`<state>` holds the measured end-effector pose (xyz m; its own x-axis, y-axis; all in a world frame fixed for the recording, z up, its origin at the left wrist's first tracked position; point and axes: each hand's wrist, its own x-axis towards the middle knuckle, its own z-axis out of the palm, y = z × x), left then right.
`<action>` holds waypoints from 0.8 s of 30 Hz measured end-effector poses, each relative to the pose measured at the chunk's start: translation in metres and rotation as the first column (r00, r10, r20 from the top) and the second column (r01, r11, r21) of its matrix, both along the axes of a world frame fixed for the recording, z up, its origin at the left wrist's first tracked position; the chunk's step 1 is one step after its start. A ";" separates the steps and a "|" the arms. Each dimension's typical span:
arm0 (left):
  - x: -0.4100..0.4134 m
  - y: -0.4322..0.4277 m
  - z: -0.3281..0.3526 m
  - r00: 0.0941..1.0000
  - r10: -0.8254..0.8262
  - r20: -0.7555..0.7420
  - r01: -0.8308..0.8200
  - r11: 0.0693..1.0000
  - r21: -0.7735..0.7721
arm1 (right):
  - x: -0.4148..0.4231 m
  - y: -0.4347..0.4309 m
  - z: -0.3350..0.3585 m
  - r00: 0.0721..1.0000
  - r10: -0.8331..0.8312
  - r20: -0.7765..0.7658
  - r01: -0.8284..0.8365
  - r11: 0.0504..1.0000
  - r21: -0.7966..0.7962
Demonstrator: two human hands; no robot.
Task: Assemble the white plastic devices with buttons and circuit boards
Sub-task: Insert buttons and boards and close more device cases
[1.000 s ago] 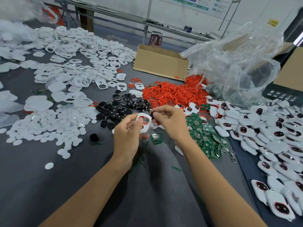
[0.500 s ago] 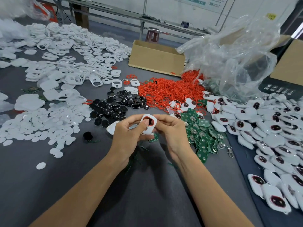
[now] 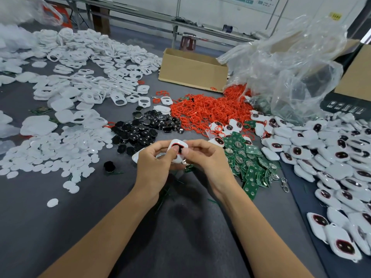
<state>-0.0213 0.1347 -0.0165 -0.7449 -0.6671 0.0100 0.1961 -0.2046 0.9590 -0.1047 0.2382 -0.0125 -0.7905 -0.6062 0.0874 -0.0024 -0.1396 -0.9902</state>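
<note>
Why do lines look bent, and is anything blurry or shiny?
Head view: wide-angle lens bows straight lines; the clear plastic bag glints; left hand, right hand and white shell look sharp; top-left corner is blurred; soft shadow on the grey table.

Left hand point(image 3: 153, 167), right hand point(image 3: 208, 163) on device point(image 3: 177, 141)

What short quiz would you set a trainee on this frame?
1. True or false: the left hand and the right hand both hold one white shell.
2. Which pile lies just right of the right hand? A. green circuit boards B. blue caps C. yellow springs
3. What colour are the rings heaped beyond the black buttons?
Key: 1 true; 2 A; 3 red.
</note>
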 end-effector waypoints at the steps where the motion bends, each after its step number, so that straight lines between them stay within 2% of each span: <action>1: 0.000 0.000 0.000 1.000 -0.004 0.003 0.004 1.000 -0.003 | 0.000 -0.001 -0.001 0.999 -0.022 -0.023 0.023 1.000 0.017; 7: 0.003 -0.001 0.002 0.994 -0.107 -0.025 0.109 0.992 0.067 | -0.005 0.003 0.001 0.998 0.032 0.048 -0.031 0.999 -0.021; 13: 0.004 -0.001 0.003 0.992 -0.126 -0.011 0.126 0.992 0.009 | -0.005 0.003 0.000 0.986 0.116 0.119 -0.112 0.993 -0.038; 18: 0.005 -0.006 0.006 0.948 -0.297 -0.115 0.314 0.933 0.175 | -0.005 0.007 0.007 0.961 0.204 0.186 -0.176 0.971 -0.159; 21: 0.004 -0.004 0.005 0.969 -0.222 -0.113 0.238 0.958 0.159 | 0.001 0.005 0.010 0.996 0.082 0.043 -0.074 0.984 -0.161; 23: 0.003 -0.004 0.002 0.991 -0.095 -0.093 0.105 0.989 0.108 | 0.006 0.004 0.013 0.976 -0.072 -0.203 0.047 0.991 -0.128; 24: 0.003 -0.005 0.001 0.995 -0.065 -0.076 0.071 0.994 0.088 | 0.008 0.004 0.014 0.929 -0.125 -0.349 0.096 0.990 -0.100</action>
<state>-0.0188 0.1299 -0.0152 -0.7880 -0.6156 0.0076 0.2472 -0.3050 0.9197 -0.0971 0.2418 0.0015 -0.7609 -0.4965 0.4178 -0.3704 -0.1964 -0.9079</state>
